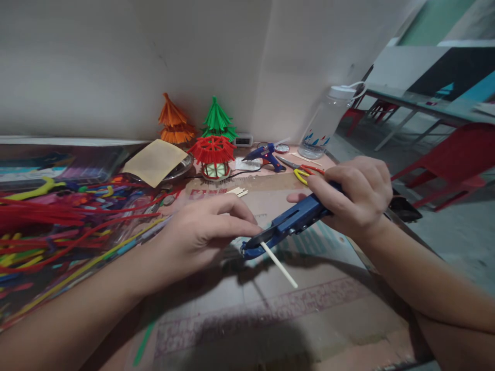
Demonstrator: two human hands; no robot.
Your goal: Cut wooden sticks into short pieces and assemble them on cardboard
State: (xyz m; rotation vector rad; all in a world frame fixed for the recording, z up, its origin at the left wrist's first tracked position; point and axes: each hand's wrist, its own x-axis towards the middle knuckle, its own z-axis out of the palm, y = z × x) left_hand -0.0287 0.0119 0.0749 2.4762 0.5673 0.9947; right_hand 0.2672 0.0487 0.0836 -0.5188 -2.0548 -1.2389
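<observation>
My right hand (356,193) is closed around the handles of a blue hand cutter (296,216), whose jaws point to the left. A thin pale wooden stick (280,265) lies across the jaws, its long end sticking out toward me. My left hand (216,224) is closed in a pinch at the stick's other end, close beside the jaws. Its fingertips hide that end. Both hands are above the cardboard work surface (328,304). Several more pale sticks (237,192) lie behind my left hand.
At the back stand orange (176,121), green (218,118) and red (212,149) pipe-cleaner pieces. A blue glue gun (265,154), scissors (299,170) and a water bottle (323,126) are farther right. Colourful pipe cleaners (38,221) heap at left, near a yellowish square sheet (154,159).
</observation>
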